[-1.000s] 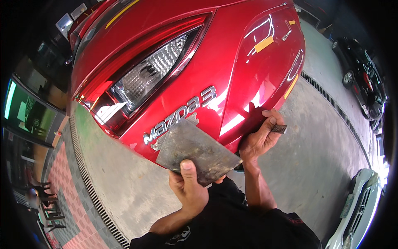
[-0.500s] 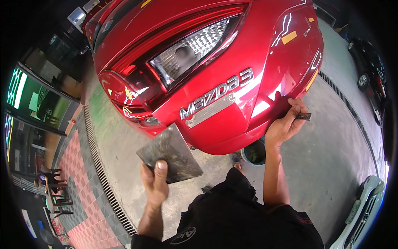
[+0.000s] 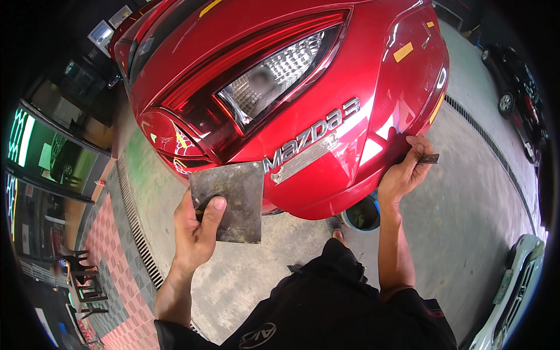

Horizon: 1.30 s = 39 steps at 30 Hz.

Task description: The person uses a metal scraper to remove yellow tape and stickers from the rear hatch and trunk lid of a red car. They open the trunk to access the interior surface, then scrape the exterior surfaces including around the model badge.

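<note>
My left hand (image 3: pixel 195 236) is closed on a flat, square, dark grey sheet (image 3: pixel 238 204) with worn patches, thumb on top. The sheet's upper edge overlaps the red car (image 3: pixel 326 192) in view; whether they touch I cannot tell. At the car's lower right edge is my right hand (image 3: pixel 402 175), fingers closed, a small dark textured strip (image 3: pixel 430 158) sticking out beside them. Between the hands, the car carries chrome lettering (image 3: pixel 312 135), with a scuffed silver-grey band (image 3: pixel 303 158) just under it. A clear and red tail light (image 3: pixel 274 76) lies above.
A bucket (image 3: pixel 361 214) stands on the concrete floor below the car, beside my foot. Yellow tape (image 3: pixel 402 52) marks the bodywork. A black car (image 3: pixel 513 99) and a white car (image 3: pixel 513 291) are at the right. Drain grating (image 3: pixel 137 224) and chairs (image 3: pixel 81 280) are left.
My left hand has moved left and slightly up, turning the sheet squarer to the view. The right hand keeps its place at the car's edge. The view has shifted slightly.
</note>
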Motion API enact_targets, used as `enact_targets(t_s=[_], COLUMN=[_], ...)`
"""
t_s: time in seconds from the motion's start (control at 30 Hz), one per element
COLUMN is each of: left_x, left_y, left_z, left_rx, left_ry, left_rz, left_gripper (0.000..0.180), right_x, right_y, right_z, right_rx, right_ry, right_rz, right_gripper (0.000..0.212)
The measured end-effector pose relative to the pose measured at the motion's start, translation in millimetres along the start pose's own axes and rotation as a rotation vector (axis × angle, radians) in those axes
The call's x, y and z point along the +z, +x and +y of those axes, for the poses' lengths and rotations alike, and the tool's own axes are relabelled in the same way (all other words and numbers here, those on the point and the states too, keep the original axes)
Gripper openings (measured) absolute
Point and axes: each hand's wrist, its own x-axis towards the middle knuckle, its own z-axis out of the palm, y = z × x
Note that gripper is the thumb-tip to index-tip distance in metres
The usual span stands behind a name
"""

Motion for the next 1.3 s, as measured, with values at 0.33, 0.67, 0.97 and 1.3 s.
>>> enact_targets(t_s=[0.33, 0.67, 0.97, 1.3], left_x=[5, 83, 101, 104], left_y=[-2, -8, -7, 4], left_z=[-3, -4, 5, 10], left_rx=[0.025, -0.004, -0.006, 0.024], left_ry=[0.044, -0.149, -0.168, -0.047], left_rz=[0.017, 0.228, 0.262, 0.275], left_gripper=[0.031, 0.027, 0.034, 0.028], right_x=[2, -1, -3, -7], right_y=[-1, -2, -2, -5], right_z=[-9, -7, -4, -1], right_rx=[0.028, 0.073, 0.041, 0.056], right_ry=[-0.046, -0.044, -0.040, -0.036], right_rz=[0.008, 0.027, 0.013, 0.008], right_gripper=[0.026, 0.026, 0.023, 0.029])
